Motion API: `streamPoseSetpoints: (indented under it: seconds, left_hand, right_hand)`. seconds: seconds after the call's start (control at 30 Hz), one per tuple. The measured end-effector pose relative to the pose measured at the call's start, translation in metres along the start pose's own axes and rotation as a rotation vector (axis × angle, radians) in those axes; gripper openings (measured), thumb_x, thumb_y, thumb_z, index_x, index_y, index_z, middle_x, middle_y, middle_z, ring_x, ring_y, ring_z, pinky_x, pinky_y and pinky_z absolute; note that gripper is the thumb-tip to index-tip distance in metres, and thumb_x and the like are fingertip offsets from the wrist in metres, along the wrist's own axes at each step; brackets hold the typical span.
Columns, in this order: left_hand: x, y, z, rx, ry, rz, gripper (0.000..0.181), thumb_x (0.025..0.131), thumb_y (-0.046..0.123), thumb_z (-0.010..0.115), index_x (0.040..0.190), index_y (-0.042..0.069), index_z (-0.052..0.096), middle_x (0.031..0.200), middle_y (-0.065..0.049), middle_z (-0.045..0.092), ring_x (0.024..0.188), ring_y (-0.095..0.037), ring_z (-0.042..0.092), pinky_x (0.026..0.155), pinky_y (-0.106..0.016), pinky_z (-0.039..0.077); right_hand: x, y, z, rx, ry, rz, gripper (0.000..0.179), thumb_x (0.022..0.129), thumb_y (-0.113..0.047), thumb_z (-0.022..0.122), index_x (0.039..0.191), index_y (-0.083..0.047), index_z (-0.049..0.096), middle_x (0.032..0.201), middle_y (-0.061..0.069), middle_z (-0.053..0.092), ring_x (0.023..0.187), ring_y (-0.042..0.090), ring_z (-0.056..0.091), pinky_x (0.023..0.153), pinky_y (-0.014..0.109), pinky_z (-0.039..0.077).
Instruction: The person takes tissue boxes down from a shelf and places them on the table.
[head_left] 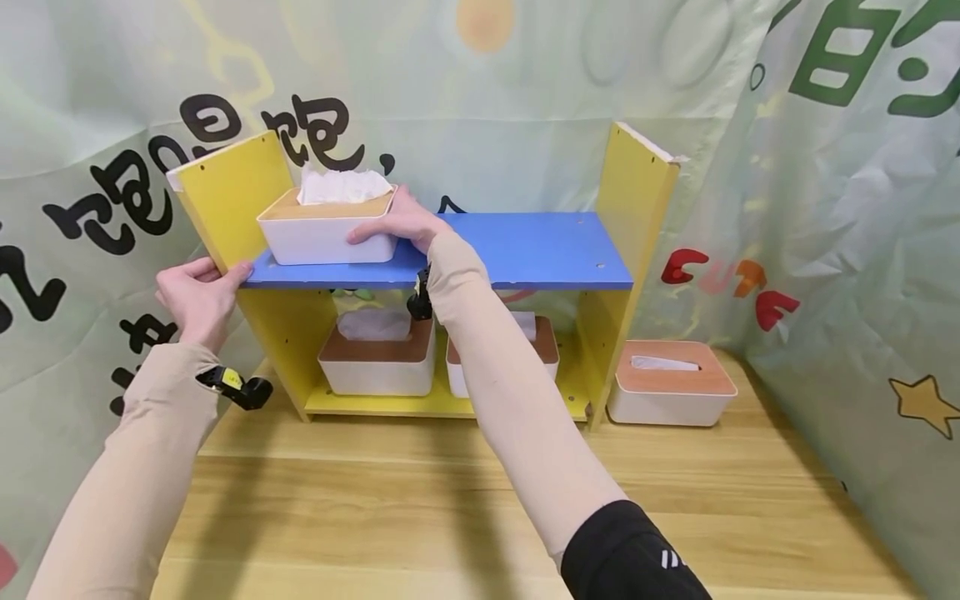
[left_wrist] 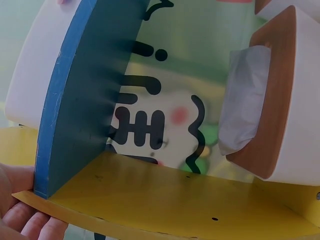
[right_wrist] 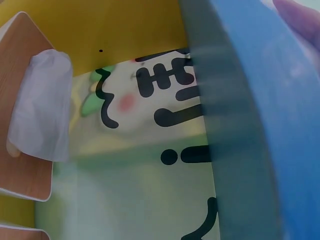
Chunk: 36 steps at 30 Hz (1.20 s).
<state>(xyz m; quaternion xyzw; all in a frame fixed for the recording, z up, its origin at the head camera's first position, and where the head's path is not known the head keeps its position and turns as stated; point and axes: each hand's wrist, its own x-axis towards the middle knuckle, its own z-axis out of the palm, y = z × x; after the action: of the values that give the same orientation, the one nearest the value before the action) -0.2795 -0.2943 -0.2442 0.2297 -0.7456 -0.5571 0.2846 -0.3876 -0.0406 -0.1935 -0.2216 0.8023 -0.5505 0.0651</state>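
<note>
A white tissue box (head_left: pixel 327 239) with a light wooden lid and a tissue sticking out sits on the blue upper board (head_left: pixel 517 250) of a yellow shelf. My right hand (head_left: pixel 405 222) grips its right end, thumb on the front face and fingers reaching behind. At the left, my left hand (head_left: pixel 201 293) pinches the front edge of the yellow side panel (head_left: pixel 238 187), where it meets the blue board. In the left wrist view its thumb and fingers (left_wrist: pixel 32 220) lie on either side of that panel. Only a bit of the right hand (right_wrist: pixel 305 20) shows in the right wrist view.
On the lower level stand two more tissue boxes, one left (head_left: pixel 381 372) and one right (head_left: pixel 546 346), the latter partly hidden by my right forearm. Another tissue box (head_left: pixel 667 404) stands on the wooden table (head_left: pixel 375 517), right of the shelf. Printed cloth (head_left: pixel 525 150) hangs behind.
</note>
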Motion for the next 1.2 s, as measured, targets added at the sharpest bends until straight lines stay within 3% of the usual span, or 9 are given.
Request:
streamPoseSetpoints:
  seconds: [0.17, 0.27, 0.37, 0.57, 0.73, 0.93, 1.03, 1.1, 1.2]
  left_hand:
    - [0.000, 0.000, -0.001, -0.004, -0.003, 0.006, 0.056, 0.082, 0.026, 0.083, 0.132, 0.008, 0.065, 0.049, 0.038, 0.051, 0.075, 0.014, 0.060, 0.077, -0.007, 0.047]
    - [-0.001, -0.001, 0.000, -0.006, -0.004, 0.008, 0.056, 0.082, 0.025, 0.082, 0.132, 0.008, 0.064, 0.050, 0.039, 0.051, 0.097, 0.012, 0.063, 0.083, -0.008, 0.048]
    - [-0.002, -0.001, 0.001, -0.006, -0.006, 0.003, 0.055, 0.083, 0.025, 0.081, 0.133, 0.008, 0.064, 0.049, 0.039, 0.050, 0.129, 0.008, 0.050, 0.095, -0.011, 0.045]
    - [-0.001, -0.002, 0.002, -0.003, -0.003, 0.012, 0.056, 0.083, 0.025, 0.082, 0.133, 0.008, 0.064, 0.050, 0.038, 0.050, 0.120, 0.006, 0.058, 0.086, -0.009, 0.047]
    - [-0.001, -0.001, 0.000, -0.027, -0.005, 0.012, 0.056, 0.084, 0.023, 0.081, 0.134, 0.006, 0.063, 0.049, 0.038, 0.050, 0.137, 0.007, 0.041, 0.094, -0.012, 0.044]
    - [0.000, 0.001, -0.002, -0.053, 0.004, 0.010, 0.055, 0.083, 0.022, 0.082, 0.132, 0.006, 0.064, 0.050, 0.036, 0.053, 0.093, 0.012, 0.060, 0.084, -0.009, 0.047]
    - [-0.001, 0.000, -0.002, -0.048, -0.008, 0.012, 0.055, 0.084, 0.023, 0.081, 0.133, 0.006, 0.063, 0.050, 0.037, 0.053, 0.118, 0.012, 0.052, 0.103, -0.011, 0.036]
    - [-0.001, -0.001, -0.001, -0.033, -0.020, 0.018, 0.055, 0.084, 0.025, 0.081, 0.133, 0.006, 0.063, 0.052, 0.039, 0.052, 0.141, 0.007, 0.032, 0.115, -0.016, 0.024]
    - [-0.003, -0.002, -0.001, -0.051, -0.028, 0.023, 0.055, 0.085, 0.023, 0.080, 0.133, 0.004, 0.063, 0.054, 0.039, 0.054, 0.150, 0.001, 0.016, 0.119, -0.020, 0.019]
  right_hand:
    - [0.001, 0.000, -0.001, -0.074, 0.002, 0.025, 0.101, 0.068, -0.022, 0.089, 0.149, -0.012, 0.029, 0.145, 0.005, 0.036, 0.124, 0.014, 0.034, 0.105, 0.021, 0.030]
    - [-0.001, -0.001, -0.002, -0.100, 0.002, 0.029, 0.099, 0.067, -0.024, 0.089, 0.147, -0.013, 0.032, 0.143, 0.005, 0.038, 0.125, 0.015, 0.035, 0.105, 0.022, 0.031]
    - [-0.003, 0.000, -0.003, -0.094, 0.003, 0.022, 0.091, 0.066, -0.024, 0.089, 0.141, -0.013, 0.038, 0.134, 0.003, 0.042, 0.119, 0.014, 0.038, 0.100, 0.020, 0.033]
    - [-0.008, 0.000, -0.007, 0.073, -0.044, -0.051, 0.056, 0.067, -0.016, 0.084, 0.119, -0.011, 0.064, 0.108, 0.000, 0.066, 0.097, 0.010, 0.057, 0.085, 0.014, 0.043]
    - [-0.010, -0.003, -0.007, 0.188, -0.046, -0.061, 0.045, 0.068, -0.012, 0.082, 0.111, -0.009, 0.069, 0.097, -0.001, 0.070, 0.089, 0.009, 0.061, 0.081, 0.014, 0.046]
    - [-0.011, -0.005, -0.005, 0.262, -0.039, -0.100, 0.037, 0.070, -0.008, 0.082, 0.105, -0.009, 0.071, 0.092, -0.002, 0.072, 0.088, 0.009, 0.062, 0.081, 0.014, 0.047]
    - [-0.012, -0.005, -0.005, 0.271, -0.039, -0.118, 0.037, 0.070, -0.007, 0.082, 0.105, -0.008, 0.071, 0.092, -0.001, 0.072, 0.088, 0.009, 0.062, 0.082, 0.015, 0.046]
    - [-0.013, -0.004, -0.005, 0.278, -0.040, -0.131, 0.038, 0.070, -0.006, 0.081, 0.106, -0.008, 0.070, 0.093, 0.000, 0.072, 0.089, 0.010, 0.062, 0.083, 0.016, 0.047]
    - [-0.015, -0.003, -0.004, 0.307, -0.038, -0.157, 0.039, 0.069, -0.004, 0.080, 0.107, -0.008, 0.070, 0.093, 0.000, 0.073, 0.089, 0.011, 0.064, 0.082, 0.017, 0.048]
